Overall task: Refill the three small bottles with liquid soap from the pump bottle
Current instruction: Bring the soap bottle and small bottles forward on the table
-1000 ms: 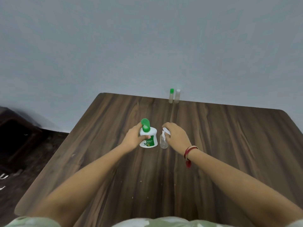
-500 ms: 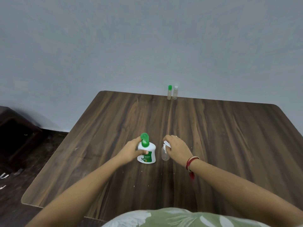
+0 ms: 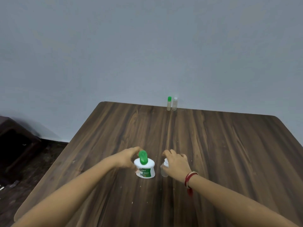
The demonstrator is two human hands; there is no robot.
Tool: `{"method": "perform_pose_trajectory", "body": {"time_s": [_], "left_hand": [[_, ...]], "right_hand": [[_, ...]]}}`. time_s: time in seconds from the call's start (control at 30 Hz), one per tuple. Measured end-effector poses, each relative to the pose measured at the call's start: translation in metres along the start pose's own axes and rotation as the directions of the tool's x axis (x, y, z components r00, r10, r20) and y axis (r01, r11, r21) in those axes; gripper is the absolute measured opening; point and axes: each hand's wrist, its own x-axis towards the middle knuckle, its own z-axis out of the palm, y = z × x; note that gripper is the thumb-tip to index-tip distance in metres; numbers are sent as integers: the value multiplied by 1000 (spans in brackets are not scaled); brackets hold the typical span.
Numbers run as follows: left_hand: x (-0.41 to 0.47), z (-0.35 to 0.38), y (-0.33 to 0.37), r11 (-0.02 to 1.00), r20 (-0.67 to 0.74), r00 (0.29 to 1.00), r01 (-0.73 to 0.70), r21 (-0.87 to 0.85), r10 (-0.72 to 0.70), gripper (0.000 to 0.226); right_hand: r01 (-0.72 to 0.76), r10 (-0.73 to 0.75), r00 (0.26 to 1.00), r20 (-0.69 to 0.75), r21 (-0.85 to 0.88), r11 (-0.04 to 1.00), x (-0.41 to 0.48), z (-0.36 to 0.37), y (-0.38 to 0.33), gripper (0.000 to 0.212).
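Observation:
The white pump bottle (image 3: 145, 169) with a green pump head stands on the wooden table (image 3: 221, 153) near me. My left hand (image 3: 126, 158) is just left of it, fingers loosely curved behind the pump head with a small gap; the hand is blurred. A small clear bottle (image 3: 164, 172) with a white cap stands right of the pump bottle. My right hand (image 3: 177, 163) hovers at its right side with the fingers spread and lifted. Two more small bottles stand at the table's far edge, one with a green cap (image 3: 169, 104) and one with a clear cap (image 3: 175, 104).
A grey wall rises right behind the table's far edge. Left of the table is a dark floor with a dark brown piece of furniture (image 3: 14, 145). A red bangle and thread sit on my right wrist (image 3: 190, 179).
Both bottles have come nearer to me on the table. My hands gripped them before; now the fingers of both hands have loosened and spread away from them.

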Motion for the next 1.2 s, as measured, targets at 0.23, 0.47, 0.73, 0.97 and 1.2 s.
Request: {"method": "perform_pose_trajectory", "body": {"time_s": [0.23, 0.47, 0.73, 0.97, 1.2], "left_hand": [[32, -90, 25, 981, -89, 996, 34, 193, -17, 82], [114, -148, 57, 987, -415, 904, -42, 158, 105, 68], [240, -182, 73, 980, -576, 811, 20, 198, 100, 63], [330, -152, 54, 947, -546, 826, 51, 317, 138, 55], [374, -113, 42, 958, -397, 903, -53, 281, 166, 60]], "right_hand": [[-37, 43, 996, -74, 81, 996, 21, -44, 8, 63], [-59, 92, 971, -220, 154, 986, 102, -108, 49, 51], [-69, 111, 939, -326, 137, 988, 233, -143, 113, 52], [-48, 64, 959, -275, 63, 997, 322, -118, 147, 54], [-3, 21, 975, -223, 82, 997, 356, -80, 158, 47]]}}
